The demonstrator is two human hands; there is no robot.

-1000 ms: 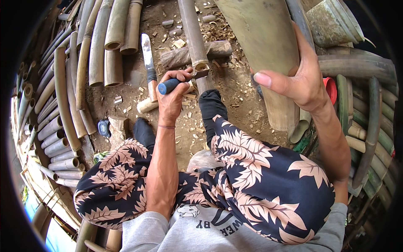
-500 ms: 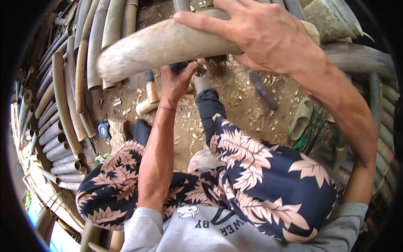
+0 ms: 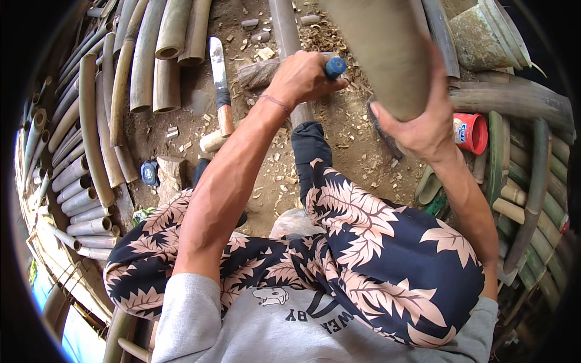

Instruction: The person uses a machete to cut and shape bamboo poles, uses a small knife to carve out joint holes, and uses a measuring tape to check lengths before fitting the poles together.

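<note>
My left hand (image 3: 302, 78) is closed around a blue-handled tool (image 3: 334, 66), held over a thin bamboo pole (image 3: 285, 36) that runs away from me across a wooden block (image 3: 257, 72). My right hand (image 3: 423, 130) grips the lower end of a thick, pale bamboo section (image 3: 381, 48) that stands up steeply toward the top of the view. I sit on the dirt ground in leaf-patterned shorts, one leg stretched forward under the pole.
A big knife with a wooden handle (image 3: 219, 85) lies on the ground at left. Several cut bamboo tubes (image 3: 91, 133) are stacked along the left; more bamboo (image 3: 526, 169) lies at right, beside a red cup (image 3: 472, 133). Wood chips cover the dirt.
My right hand swung the thick bamboo section from upright at right, across the top of the view, back to a steep upright hold. My left hand stayed on the blue handle.
</note>
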